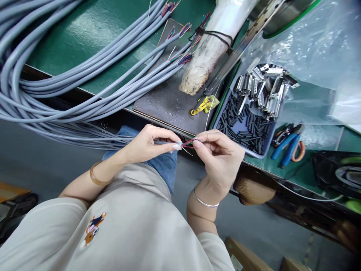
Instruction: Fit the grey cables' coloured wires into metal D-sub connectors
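Observation:
My left hand (158,143) pinches the end of a grey cable between thumb and forefinger, in front of the bench edge. From that end, thin red, green and other coloured wires (188,143) run across to my right hand (216,152), whose thumb and fingers are closed on their tips. A bare white strand (187,151) sticks out below the coloured wires. The rest of the grey cables (67,116) loop away to the left and lie over the bench, several with stripped, coloured ends.
A blue tray (245,131) of black tubing pieces and metal connectors stands right of my hands. Beside it lie blue-handled pliers (290,148). A dark board (169,107) carries a yellow tool (204,105) and a wrapped, tied bundle (208,52). A plastic bag (318,67) covers the back right.

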`<state>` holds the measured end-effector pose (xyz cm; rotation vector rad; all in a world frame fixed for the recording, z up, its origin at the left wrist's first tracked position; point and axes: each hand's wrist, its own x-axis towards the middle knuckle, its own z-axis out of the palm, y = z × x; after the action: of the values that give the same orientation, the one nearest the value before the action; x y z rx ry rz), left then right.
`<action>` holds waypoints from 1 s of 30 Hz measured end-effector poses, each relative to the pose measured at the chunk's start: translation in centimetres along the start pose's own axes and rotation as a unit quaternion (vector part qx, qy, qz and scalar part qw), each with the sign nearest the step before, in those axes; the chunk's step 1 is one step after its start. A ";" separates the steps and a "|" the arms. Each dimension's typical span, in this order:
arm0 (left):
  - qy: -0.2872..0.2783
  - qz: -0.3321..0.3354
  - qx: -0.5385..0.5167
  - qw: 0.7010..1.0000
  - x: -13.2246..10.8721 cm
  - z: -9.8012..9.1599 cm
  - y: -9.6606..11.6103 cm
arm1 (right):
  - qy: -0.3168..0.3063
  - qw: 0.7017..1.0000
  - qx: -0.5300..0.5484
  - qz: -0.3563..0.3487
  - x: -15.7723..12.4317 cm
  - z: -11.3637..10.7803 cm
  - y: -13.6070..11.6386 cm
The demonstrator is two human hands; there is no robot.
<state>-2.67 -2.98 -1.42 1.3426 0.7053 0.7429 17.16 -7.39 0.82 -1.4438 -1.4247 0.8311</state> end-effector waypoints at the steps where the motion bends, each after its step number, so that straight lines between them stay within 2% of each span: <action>1: -0.002 0.000 -0.002 1.000 0.0 0.0 0.0 | -0.006 1.000 0.008 0.003 0.0 0.0 0.0; 7: -0.003 0.012 0.009 1.000 0.0 -0.1 -0.1 | -0.012 0.999 0.039 0.024 0.1 0.2 0.4; 20: -0.002 0.170 0.127 0.977 0.4 -0.4 -0.9 | -0.017 0.996 0.079 0.030 -0.4 0.0 1.4; 23: -0.008 0.146 0.120 0.982 0.2 -0.3 -0.9 | -0.017 0.995 0.097 0.024 -0.3 0.0 1.4; 28: -0.022 0.016 0.019 0.999 -0.2 0.3 -0.1 | 0.002 0.994 0.105 0.036 -0.1 0.4 1.4; 30: -0.014 -0.012 -0.016 1.000 -0.2 0.6 0.1 | 0.008 0.995 0.091 0.037 -0.1 0.6 1.4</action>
<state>-2.36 -3.49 -1.25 1.3121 0.6829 0.7118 17.12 -7.29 -0.67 -1.3676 -1.2549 0.9687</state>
